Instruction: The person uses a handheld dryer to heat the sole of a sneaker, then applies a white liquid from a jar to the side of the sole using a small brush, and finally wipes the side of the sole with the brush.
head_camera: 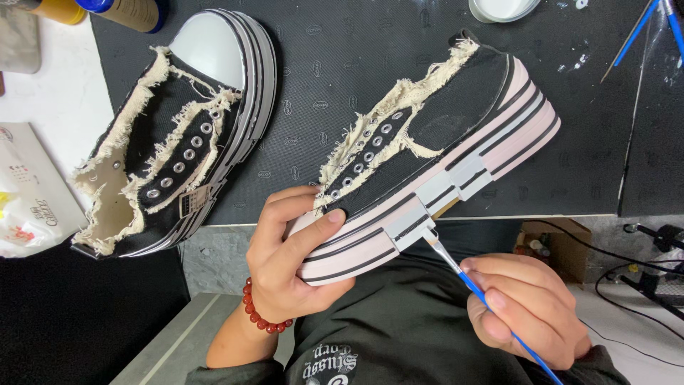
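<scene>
- Two black canvas platform shoes show here, both with frayed cream edging along the openings and rows of metal eyelets.
- The left hand point(292, 257) grips the toe end of the held shoe point(434, 157), fingers wrapped over the top and thumb pressed under the thick layered sole point(370, 242); a string of round red beads point(260, 314) circles that wrist.
- That shoe lies tilted on its side, toe toward the person, heel resting over the front edge of the dark textured mat point(342, 78).
- Its sole is smooth and pale pinkish white, banded with thin black stripes, and bears grey rectangular patches point(456, 178) at mid-length.
- The right hand point(527, 306) pinches a thin blue-handled brush point(463, 274) between thumb and fingertips, its metal ferrule and fine tip touching the lower grey patch on the sole.
- The second shoe point(178, 135) lies well apart at the left on the mat, unheld, with a glossy grey-white rounded toe cap and a ridged striped sole.
- More blue-handled brushes point(641, 28) rest at the upper right of the mat, and a round white dish point(502, 8) sits at the top edge.
- A crinkled printed plastic bag point(28, 192) lies on the white surface at the far left.
</scene>
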